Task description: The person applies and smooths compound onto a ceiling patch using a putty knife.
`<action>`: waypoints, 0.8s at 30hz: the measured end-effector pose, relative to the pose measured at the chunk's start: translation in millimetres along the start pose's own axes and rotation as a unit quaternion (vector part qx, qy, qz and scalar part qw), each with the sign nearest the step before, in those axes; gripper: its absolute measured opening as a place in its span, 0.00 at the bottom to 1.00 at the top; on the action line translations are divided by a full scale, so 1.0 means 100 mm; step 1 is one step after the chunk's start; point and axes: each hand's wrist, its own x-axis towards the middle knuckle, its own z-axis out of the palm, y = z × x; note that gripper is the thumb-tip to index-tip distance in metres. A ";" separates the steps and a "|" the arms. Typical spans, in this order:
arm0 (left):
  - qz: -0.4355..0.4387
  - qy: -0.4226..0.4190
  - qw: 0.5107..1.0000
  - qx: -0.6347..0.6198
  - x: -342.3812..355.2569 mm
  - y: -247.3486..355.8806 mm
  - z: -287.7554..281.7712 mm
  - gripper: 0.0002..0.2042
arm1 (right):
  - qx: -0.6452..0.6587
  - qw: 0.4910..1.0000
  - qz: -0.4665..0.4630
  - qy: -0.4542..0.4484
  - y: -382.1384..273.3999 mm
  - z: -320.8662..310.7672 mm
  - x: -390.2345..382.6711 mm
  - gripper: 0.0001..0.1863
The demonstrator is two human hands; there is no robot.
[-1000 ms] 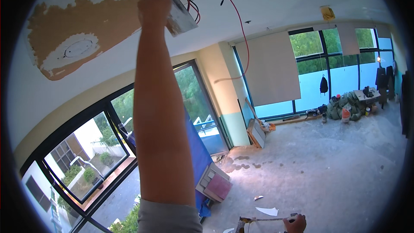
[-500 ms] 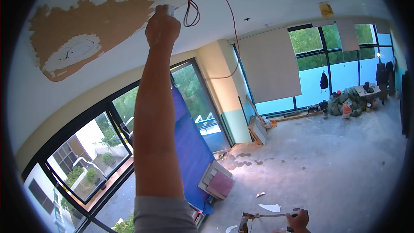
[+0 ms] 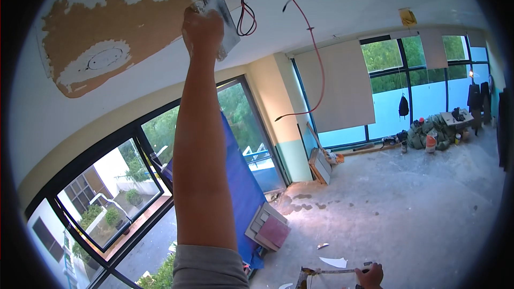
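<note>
My left hand [image 3: 203, 28] is raised overhead at the end of a stretched arm, its fingers closed around a flat metal trowel [image 3: 229, 28]. The broad blade lies at or close to the ceiling, by the right end of a rough brown-and-white patch [image 3: 123, 24]. The hand hides the trowel's handle, and I cannot tell whether the blade touches. Low at the right, my right hand [image 3: 369, 276] is closed on the end of a narrow frame [image 3: 334, 271] that looks like the top of a stepladder. Most of that frame falls below the picture.
Loose red and black wires [image 3: 320, 64] hang from the ceiling just right of the trowel. A blue sheet [image 3: 241, 176] and stacked panels [image 3: 271, 230] stand by the window. White scraps [image 3: 333, 262] lie on the floor. Bags [image 3: 436, 131] are heaped by the far windows.
The trowel has turned, so its blade shows broadly now instead of nearly edge-on. My left hand stays near the patch's right end. My right hand keeps its hold, and the view has shifted slightly.
</note>
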 end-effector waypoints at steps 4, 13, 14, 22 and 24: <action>0.003 0.006 1.000 -0.025 -0.01 0.05 0.02 0.22 | 0.021 0.999 0.014 -0.022 -0.02 -0.04 0.02 0.29; 0.074 -0.097 0.992 -0.004 0.24 -0.05 -0.07 0.21 | 0.010 0.998 0.029 -0.047 -0.08 -0.13 0.00 0.32; 0.163 -0.041 0.982 0.089 0.22 -0.07 -0.04 0.20 | 0.020 0.998 0.026 -0.045 -0.08 -0.13 -0.01 0.32; 0.147 -0.102 0.980 0.086 0.02 -0.07 -0.04 0.19 | 0.047 0.998 0.005 -0.032 0.01 -0.04 -0.01 0.29; 0.162 -0.119 0.974 0.106 -0.15 -0.08 0.02 0.19 | 0.044 0.999 0.007 -0.001 -0.06 -0.10 -0.03 0.28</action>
